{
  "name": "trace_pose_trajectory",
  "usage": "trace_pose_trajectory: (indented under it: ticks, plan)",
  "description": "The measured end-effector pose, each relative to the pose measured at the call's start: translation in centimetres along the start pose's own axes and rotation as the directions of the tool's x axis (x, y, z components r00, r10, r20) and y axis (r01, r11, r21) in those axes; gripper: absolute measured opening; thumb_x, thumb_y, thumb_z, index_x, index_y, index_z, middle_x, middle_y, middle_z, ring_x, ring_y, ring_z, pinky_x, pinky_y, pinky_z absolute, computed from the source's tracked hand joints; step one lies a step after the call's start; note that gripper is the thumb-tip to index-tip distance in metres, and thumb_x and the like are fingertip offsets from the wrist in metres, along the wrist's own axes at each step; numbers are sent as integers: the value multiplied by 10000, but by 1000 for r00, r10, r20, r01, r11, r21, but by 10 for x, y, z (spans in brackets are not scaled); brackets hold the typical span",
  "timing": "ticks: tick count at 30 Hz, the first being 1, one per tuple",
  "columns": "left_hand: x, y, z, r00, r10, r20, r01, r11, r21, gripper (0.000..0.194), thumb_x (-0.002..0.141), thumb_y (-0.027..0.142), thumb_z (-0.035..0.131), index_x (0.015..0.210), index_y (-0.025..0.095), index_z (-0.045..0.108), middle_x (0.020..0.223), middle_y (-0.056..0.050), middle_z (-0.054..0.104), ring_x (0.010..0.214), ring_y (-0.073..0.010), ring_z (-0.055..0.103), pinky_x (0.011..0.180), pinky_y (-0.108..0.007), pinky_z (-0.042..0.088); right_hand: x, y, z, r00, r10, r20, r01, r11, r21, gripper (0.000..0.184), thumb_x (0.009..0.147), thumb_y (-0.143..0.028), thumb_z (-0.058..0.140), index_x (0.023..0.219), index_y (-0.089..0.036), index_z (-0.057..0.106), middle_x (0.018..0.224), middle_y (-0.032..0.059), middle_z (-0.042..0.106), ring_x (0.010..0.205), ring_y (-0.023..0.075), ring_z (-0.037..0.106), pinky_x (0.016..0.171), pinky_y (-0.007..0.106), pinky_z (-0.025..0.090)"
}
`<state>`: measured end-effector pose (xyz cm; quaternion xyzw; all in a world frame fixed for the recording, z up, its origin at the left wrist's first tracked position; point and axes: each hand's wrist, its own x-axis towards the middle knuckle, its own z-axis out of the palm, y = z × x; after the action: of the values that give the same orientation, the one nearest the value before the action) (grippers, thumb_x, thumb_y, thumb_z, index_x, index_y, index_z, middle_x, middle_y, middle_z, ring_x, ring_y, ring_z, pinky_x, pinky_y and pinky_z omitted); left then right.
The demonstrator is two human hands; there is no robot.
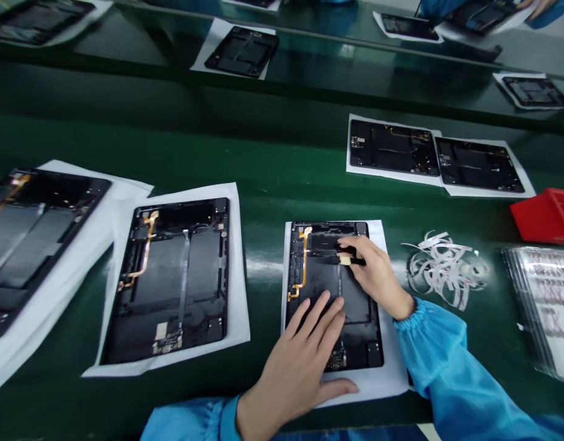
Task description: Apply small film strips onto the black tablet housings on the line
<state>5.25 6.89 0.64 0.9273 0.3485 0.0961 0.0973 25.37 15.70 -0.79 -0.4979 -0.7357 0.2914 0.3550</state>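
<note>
An open black tablet back (330,269) with an orange flex cable lies on a white sheet (383,386) in front of me. My left hand (300,361) rests flat on its lower half, fingers stretched out. My right hand (376,272) is over the tablet's upper right, fingers pinched on a small black strip with a pale end (350,260), held against the tablet's inside.
Two more open tablets on white sheets (171,275) (29,239) lie to the left on the green belt (263,165). A pile of peeled white strips (442,266), a red bin (545,214) and a stack of clear bags (545,306) sit right. Further tablets (435,156) lie behind.
</note>
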Motion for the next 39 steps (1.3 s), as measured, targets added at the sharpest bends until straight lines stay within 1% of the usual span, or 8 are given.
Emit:
trace_pose_trajectory:
  ticks: [6, 14, 19, 22, 25, 29, 35, 39]
  plan:
    - [38, -25, -6, 998, -63, 12, 63, 996, -66, 643, 945, 640, 349, 1240, 106, 551, 1468, -101, 474, 1421, -344, 298, 1157, -531, 218, -2, 3, 3, 966, 146, -212, -120, 985, 127, 244, 878, -167, 601, 1105, -250, 632, 943, -2, 618, 527, 85, 403, 585, 251, 443]
    - [45, -45, -17, 956, -288, 48, 282, 869, -406, 358, 1010, 352, 388, 1333, 202, 424, 1508, -73, 412, 1465, -253, 216, 1208, -514, 159, -4, 3, 0, 890, 183, -418, -160, 983, 89, 118, 883, -199, 587, 984, -212, 647, 871, 3, 613, 561, 101, 460, 534, 244, 401]
    - [-16, -47, -34, 635, -715, 294, 529, 124, -840, 501, 917, 510, 507, 1379, 358, 385, 1588, 0, 249, 1459, -273, 235, 1135, -475, 356, -18, -5, -9, 959, 67, -276, -121, 976, -183, 155, 928, -217, 508, 964, -202, 658, 902, 44, 630, 835, 170, 630, 707, 263, 485]
    - [-38, -48, -44, 546, -567, 617, 506, -364, -782, 591, 828, 595, 566, 1361, 377, 433, 1533, -10, 378, 1426, -281, 318, 1081, -471, 421, -30, -8, -11, 956, 152, -251, -248, 875, -415, 203, 948, -308, 490, 1054, -202, 627, 939, 54, 640, 764, 179, 653, 589, 260, 451]
    - [-33, -48, -48, 488, -479, 730, 496, -536, -684, 631, 745, 609, 638, 1294, 316, 531, 1474, -30, 466, 1395, -271, 376, 1151, -440, 321, -37, -4, -8, 943, 199, -267, -322, 749, -579, 269, 943, -398, 501, 1100, -194, 579, 931, 45, 670, 673, 186, 660, 501, 269, 386]
    - [-7, -41, -40, 452, -581, 677, 537, -429, -726, 578, 720, 554, 700, 1202, 258, 581, 1389, -56, 536, 1336, -276, 433, 1126, -412, 337, -37, 2, -5, 947, 174, -271, -309, 725, -615, 274, 948, -397, 486, 1121, -194, 552, 896, 34, 687, 629, 188, 665, 496, 272, 375]
    - [10, -46, -32, 678, -647, 349, 513, 76, -855, 359, 861, 538, 549, 1050, 234, 525, 932, -17, 624, 892, -198, 581, 831, -315, 475, -37, 3, -8, 920, 216, -326, -345, 842, -415, 318, 957, -417, 465, 1165, -184, 525, 736, -1, 653, 610, 170, 652, 533, 249, 425]
    - [23, -106, -51, 612, -785, 96, 489, 281, -826, 331, 859, 507, 573, 1040, 229, 556, 769, 31, 543, 709, -148, 509, 696, -255, 445, -37, 5, -8, 915, 208, -346, -331, 877, -349, 321, 958, -420, 462, 1174, -193, 530, 708, -7, 659, 589, 167, 666, 517, 242, 453]
